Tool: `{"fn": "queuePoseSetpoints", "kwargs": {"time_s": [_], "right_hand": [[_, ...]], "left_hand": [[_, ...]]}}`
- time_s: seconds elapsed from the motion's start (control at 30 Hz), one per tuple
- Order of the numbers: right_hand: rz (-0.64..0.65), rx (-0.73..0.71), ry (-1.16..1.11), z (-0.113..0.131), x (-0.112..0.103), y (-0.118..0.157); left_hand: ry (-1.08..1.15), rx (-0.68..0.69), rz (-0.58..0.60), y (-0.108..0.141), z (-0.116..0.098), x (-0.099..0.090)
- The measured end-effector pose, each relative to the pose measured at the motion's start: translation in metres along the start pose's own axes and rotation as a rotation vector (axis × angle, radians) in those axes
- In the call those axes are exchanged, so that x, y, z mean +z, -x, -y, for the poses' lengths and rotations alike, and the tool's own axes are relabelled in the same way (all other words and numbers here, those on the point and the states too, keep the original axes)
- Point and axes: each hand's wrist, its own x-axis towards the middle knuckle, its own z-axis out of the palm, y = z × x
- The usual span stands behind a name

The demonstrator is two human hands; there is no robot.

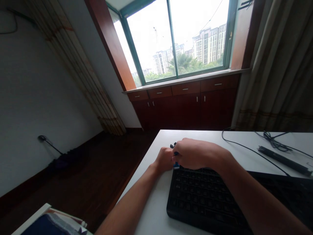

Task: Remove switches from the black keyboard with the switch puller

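Observation:
Both of my hands meet above the white desk, at the upper left corner of a black keyboard point(200, 195). My left hand point(165, 159) is closed and touches my right hand point(189, 152), whose fingers are curled together. Between them is a small blue and black object point(176, 165), mostly covered by the fingers. Its dark tip sticks out above the hands, and a blue part shows below. What exactly it is cannot be made out. My right forearm passes over the keyboard.
A black cable and a dark bar-shaped object point(285, 160) lie on the right of the white desk point(153, 192). Red-brown cabinets point(176, 111) stand under the window. A dark umbrella point(60, 161) is on the floor at left. A white-edged container with cloth point(52, 225) is lower left.

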Motion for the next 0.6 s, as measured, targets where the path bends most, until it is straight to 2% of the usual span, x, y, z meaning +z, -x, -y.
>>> {"fn": "queuePoseSetpoints", "kwargs": {"time_s": [0.27,0.37,0.6], "right_hand": [[0.026,0.088,0.005,-0.005,0.012,-0.01],[0.059,0.146,-0.019,-0.002,0.012,-0.007],[0.049,0.165,-0.011,0.009,0.007,0.001]], "left_hand": [[-0.002,0.007,0.056,-0.002,-0.004,-0.009],[-0.001,-0.004,0.072,-0.001,-0.005,-0.009],[-0.049,-0.045,0.143,-0.002,-0.006,-0.009]]}}
